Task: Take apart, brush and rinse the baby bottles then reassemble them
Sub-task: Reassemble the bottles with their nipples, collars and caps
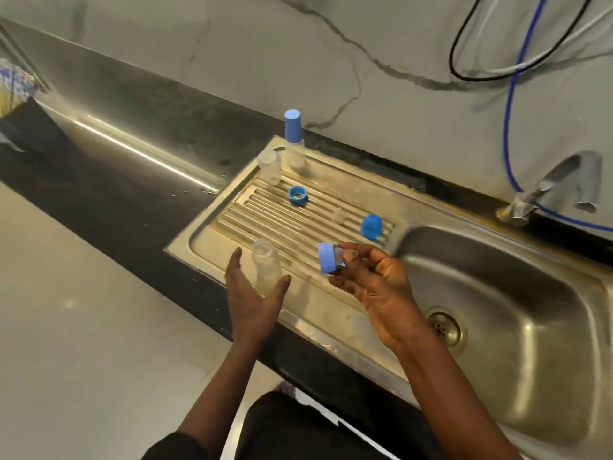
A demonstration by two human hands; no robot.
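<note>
A clear open bottle body [265,265] stands on the steel draining board [215,240]. My left hand [253,298] is open around its base, thumb and fingers spread, just touching or a little apart. My right hand [374,287] pinches a clear teat [346,255] fitted in a blue screw ring [326,257]. Further back lie a loose blue ring [298,194], a clear teat [339,214] and a blue cap [371,226]. Another open bottle body [270,167] and a capped bottle [294,141] stand at the board's far corner.
The sink bowl [497,293] with its drain [443,328] lies to the right, and a steel tap [557,187] behind it. Black, white and blue cables [509,104] hang on the marble wall. A dark counter [109,154] runs left.
</note>
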